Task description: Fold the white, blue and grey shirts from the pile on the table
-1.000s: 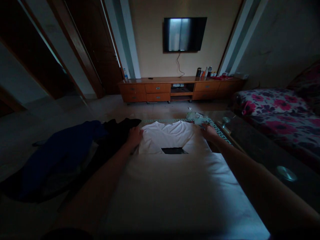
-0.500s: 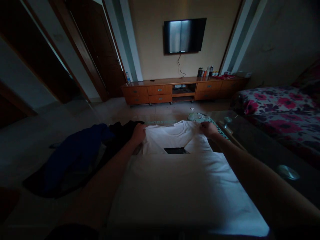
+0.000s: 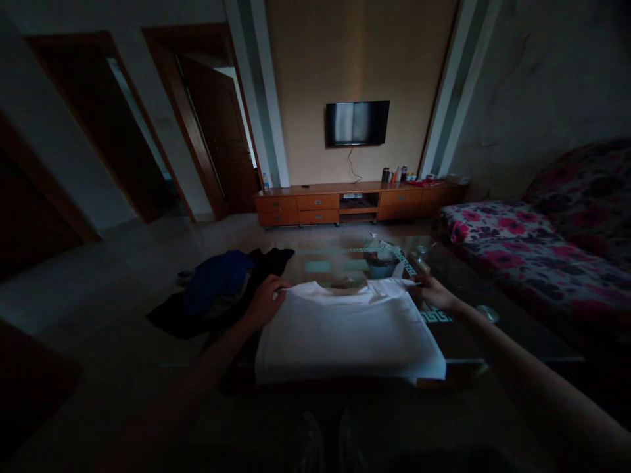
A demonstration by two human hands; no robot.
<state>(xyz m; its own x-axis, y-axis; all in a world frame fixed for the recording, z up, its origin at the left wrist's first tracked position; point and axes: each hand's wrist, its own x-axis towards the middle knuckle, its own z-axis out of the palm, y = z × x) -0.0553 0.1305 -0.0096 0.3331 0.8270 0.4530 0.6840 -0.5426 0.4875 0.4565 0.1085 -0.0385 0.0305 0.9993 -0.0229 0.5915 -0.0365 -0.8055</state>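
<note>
A white T-shirt (image 3: 348, 332) lies folded over itself on a glass coffee table (image 3: 461, 341), its collar end on top and nearer to me than before. My left hand (image 3: 266, 299) pinches the shirt's far left corner at the shoulder. My right hand (image 3: 431, 292) grips the far right corner. Both arms reach forward over the table. The room is dim.
A heap of blue and black clothes (image 3: 221, 289) lies left of the shirt. A small bowl (image 3: 382, 266) with crumpled wrappers stands beyond it. A floral sofa (image 3: 532, 243) runs along the right. A wooden TV cabinet (image 3: 355, 200) and wall TV (image 3: 357, 123) are at the far wall.
Both hands pulled the shirt's collar end toward me, folding it over the lower half. The dark gap in the shirt is gone. The camera has lifted and backed away.
</note>
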